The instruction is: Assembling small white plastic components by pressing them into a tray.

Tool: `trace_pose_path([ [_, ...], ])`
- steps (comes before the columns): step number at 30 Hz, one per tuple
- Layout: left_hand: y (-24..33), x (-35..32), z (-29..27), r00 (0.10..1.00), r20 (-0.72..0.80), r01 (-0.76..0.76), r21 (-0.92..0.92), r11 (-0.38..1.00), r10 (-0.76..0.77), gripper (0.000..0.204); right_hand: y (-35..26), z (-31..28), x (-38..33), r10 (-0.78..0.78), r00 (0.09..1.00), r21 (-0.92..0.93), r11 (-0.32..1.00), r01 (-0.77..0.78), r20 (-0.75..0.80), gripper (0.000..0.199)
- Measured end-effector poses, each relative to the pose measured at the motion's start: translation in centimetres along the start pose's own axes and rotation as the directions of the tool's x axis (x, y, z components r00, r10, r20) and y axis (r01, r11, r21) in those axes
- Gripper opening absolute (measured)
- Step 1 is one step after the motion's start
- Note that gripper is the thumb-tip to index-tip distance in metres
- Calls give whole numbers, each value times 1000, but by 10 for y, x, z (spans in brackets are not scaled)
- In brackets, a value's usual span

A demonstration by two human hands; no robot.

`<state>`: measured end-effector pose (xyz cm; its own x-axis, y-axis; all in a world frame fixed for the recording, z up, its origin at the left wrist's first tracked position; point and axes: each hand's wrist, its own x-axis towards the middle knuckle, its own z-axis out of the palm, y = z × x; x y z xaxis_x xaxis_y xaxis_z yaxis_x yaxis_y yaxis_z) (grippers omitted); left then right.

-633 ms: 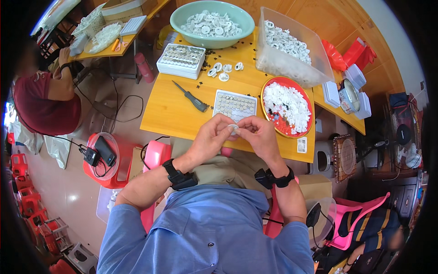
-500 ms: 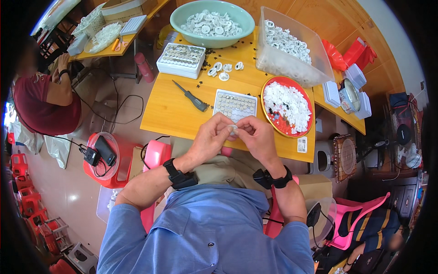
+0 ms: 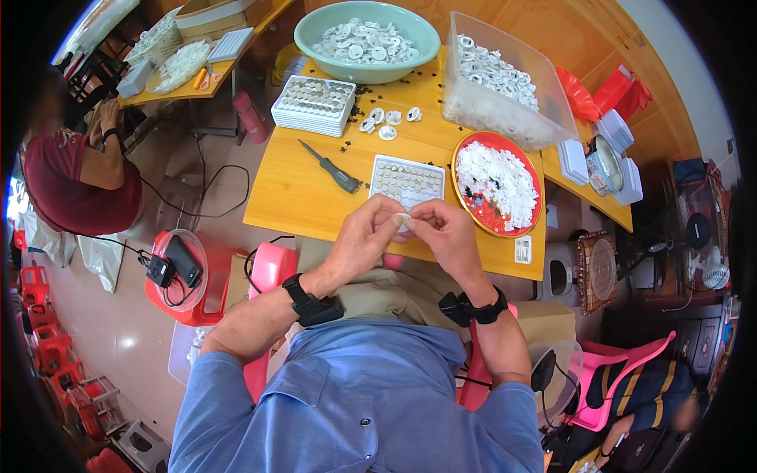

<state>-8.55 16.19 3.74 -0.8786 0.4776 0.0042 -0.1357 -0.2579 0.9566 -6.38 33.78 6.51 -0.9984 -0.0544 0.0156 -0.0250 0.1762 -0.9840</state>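
Small white plastic part is pinched between thumb and fingertips of both left hand and right hand, near the close edge of the yellow table. White tray of silver discs is set just beyond; grey-handled screwdriver is laid left, red round tray of white pieces placed right.

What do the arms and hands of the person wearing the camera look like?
Short blue cloth sleeves end near the elbows, leaving both forearms bare. The left hand and right hand wear no gloves. Around the left wrist goes a black strap with a chunky, dark, box-shaped device; the right wrist wears a similar dark band and device.
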Motion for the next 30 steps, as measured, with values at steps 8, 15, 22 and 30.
trace_pose_path([
  [8,9,0,1,994,76,90,-100,991,-83,22,-2,-7,2,69,998,88,994,-70,15,12],
  [15,11,0,1,990,102,112,-96,989,-102,23,3,-9,4,77,997,102,992,-78,16,13],
  [22,2,0,-2,996,75,59,-111,992,-50,22,0,-4,2,75,997,94,993,-76,13,13],
  [30,5,-3,-1,998,47,39,-93,995,-35,20,1,-2,0,-16,1000,-3,1000,16,-22,9],
])
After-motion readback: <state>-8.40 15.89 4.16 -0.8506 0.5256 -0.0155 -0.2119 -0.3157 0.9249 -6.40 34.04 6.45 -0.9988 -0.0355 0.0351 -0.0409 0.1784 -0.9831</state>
